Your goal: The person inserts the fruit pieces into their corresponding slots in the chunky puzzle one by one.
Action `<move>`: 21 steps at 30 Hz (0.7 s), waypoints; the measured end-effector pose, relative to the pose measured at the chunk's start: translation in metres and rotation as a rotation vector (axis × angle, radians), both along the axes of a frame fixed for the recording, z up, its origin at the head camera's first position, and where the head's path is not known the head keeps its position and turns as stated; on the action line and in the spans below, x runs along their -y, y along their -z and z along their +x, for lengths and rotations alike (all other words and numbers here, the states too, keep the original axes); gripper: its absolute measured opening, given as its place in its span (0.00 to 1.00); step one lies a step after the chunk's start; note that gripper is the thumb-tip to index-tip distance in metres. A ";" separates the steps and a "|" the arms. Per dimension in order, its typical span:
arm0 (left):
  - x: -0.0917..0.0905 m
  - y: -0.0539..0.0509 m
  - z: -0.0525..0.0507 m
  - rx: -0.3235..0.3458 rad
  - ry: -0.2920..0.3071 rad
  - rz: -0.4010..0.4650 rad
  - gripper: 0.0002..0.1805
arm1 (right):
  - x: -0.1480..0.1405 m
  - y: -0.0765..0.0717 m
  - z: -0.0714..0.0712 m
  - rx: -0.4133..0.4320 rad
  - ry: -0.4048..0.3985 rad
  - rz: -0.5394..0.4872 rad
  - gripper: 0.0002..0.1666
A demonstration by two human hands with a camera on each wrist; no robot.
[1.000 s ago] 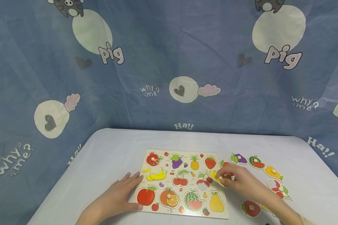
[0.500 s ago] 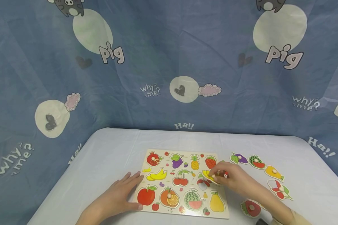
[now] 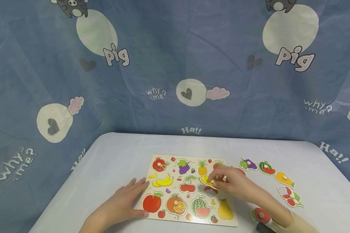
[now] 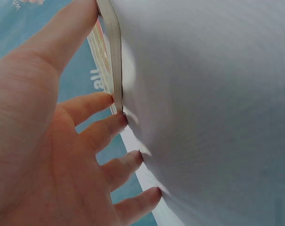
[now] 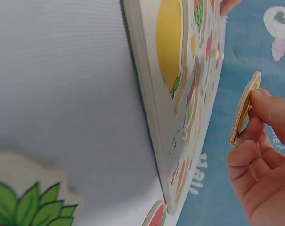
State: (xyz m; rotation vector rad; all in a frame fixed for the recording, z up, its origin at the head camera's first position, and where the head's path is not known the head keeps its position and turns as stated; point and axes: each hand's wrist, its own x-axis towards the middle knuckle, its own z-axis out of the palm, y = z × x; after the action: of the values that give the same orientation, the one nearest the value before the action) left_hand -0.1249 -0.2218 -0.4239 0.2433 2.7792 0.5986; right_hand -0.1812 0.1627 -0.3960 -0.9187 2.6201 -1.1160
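Before pig-print cloth, the right hand pinches a banana piece above the puzzle board, long axis slanting far-left to near-right; left hand, fingers extended, touches board.

"What's the board made of?"

"Wood, by the look of it. The side edge is pale, bare and matt; the printed top is smooth, with a light sheen near the front."

"And the banana piece?"

"Much the same: plain, wood-coloured edge, smooth printed face."

"The knob?"

"Pale and smooth, wood-like too."

"What about the table cover?"

"White cloth, matt, with fine ribbing in the right wrist view."

"The backdrop?"

"Printed cloth, matt, softly creased."

"And the sleeve?"

"Cloth as well, without shine."
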 end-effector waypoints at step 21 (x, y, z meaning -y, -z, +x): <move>0.000 0.001 0.000 0.000 -0.003 0.005 0.53 | 0.028 -0.008 -0.027 0.003 -0.121 0.035 0.13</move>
State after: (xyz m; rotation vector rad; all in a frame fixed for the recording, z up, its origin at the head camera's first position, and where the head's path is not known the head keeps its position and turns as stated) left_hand -0.1246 -0.2220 -0.4247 0.2398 2.7786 0.6063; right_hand -0.2079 0.1347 -0.3883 -1.0510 2.5354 -1.0380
